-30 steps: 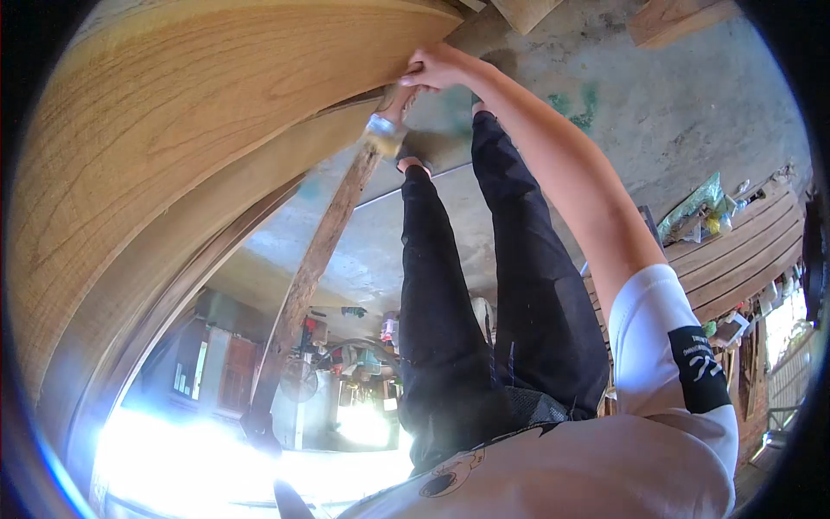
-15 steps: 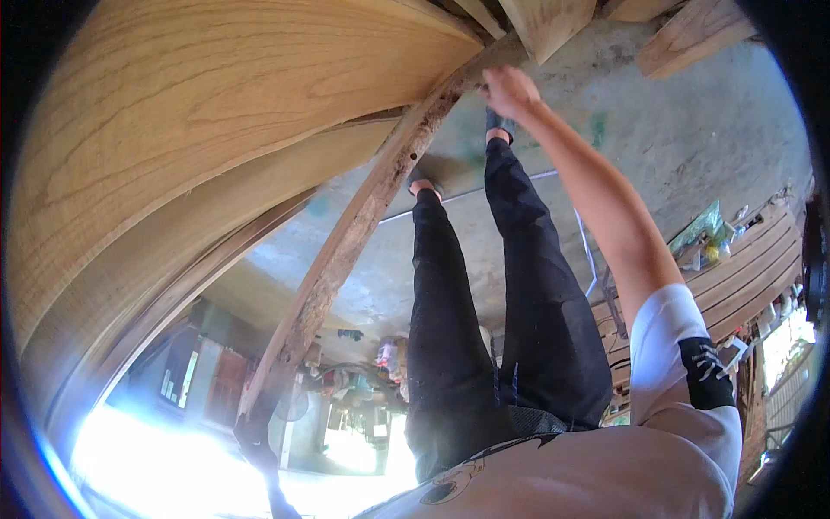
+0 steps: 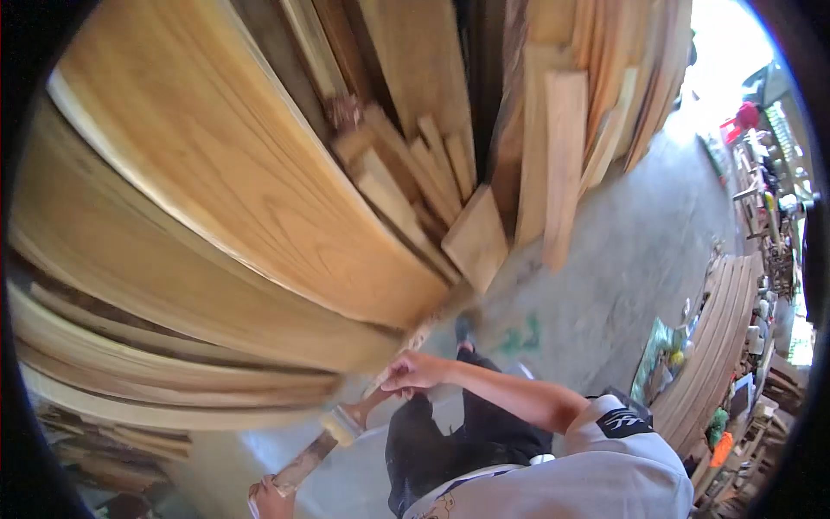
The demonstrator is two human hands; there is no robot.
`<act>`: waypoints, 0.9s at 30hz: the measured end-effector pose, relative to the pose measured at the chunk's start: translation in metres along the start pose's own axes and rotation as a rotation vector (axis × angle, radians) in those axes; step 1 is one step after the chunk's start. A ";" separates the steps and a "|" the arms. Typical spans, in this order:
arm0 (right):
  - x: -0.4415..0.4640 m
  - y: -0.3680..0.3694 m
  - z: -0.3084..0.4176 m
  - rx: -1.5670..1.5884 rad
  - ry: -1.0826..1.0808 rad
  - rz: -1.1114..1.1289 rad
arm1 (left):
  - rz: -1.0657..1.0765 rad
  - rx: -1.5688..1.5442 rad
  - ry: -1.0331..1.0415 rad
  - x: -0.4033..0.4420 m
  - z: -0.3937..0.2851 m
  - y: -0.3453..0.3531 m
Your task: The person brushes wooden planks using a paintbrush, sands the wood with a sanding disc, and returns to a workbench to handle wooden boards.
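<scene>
My right hand [image 3: 417, 372] is closed around the handle of what looks like a wide flat brush [image 3: 344, 424], with a reddish-brown handle and a pale head. The brush lies over a long, narrow wooden strip [image 3: 304, 463] with a rough brown face, and hides part of it. At the lower left, my left hand [image 3: 271, 499] grips the near end of this strip. The strip's far end runs toward the foot of a big leaning plank [image 3: 294, 190]. Motion blur softens the brush head, so its contact with the strip is unclear.
Several wide boards [image 3: 173, 259] lean at the left. Short wood offcuts [image 3: 480, 238] and upright planks [image 3: 566, 156] stand ahead. A slatted wooden bench [image 3: 713, 337] is at the right, with a green plastic bag [image 3: 650, 359] beside it. Grey concrete floor [image 3: 605, 259] lies between.
The view has swung up toward the stacked boards. My right hand has come from the strip's far end back toward my body, and the brush now shows. My left hand has entered view.
</scene>
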State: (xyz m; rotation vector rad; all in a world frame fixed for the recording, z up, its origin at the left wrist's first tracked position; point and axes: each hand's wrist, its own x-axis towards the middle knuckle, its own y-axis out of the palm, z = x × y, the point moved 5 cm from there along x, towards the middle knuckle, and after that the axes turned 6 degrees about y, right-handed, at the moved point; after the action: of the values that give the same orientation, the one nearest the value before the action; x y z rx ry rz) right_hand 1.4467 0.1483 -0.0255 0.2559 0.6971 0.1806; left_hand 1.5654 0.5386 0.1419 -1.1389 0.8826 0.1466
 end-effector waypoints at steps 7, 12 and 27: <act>-0.101 -0.030 0.003 -0.405 -0.040 -0.770 | -0.585 -0.124 0.425 0.004 -0.051 -0.038; -0.210 -0.066 -0.133 -0.673 0.488 -1.193 | -0.908 -0.388 0.655 0.012 -0.102 -0.059; -0.285 -0.063 -0.312 -0.482 0.702 -1.284 | -0.784 -0.444 0.621 0.051 -0.248 -0.162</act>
State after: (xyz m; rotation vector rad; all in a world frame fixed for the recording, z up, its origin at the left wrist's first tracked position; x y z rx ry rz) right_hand 1.0332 0.0716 -0.1006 -0.7719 1.3518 -0.8256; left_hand 1.5518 0.2427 0.1928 -1.9244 0.8902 -0.7226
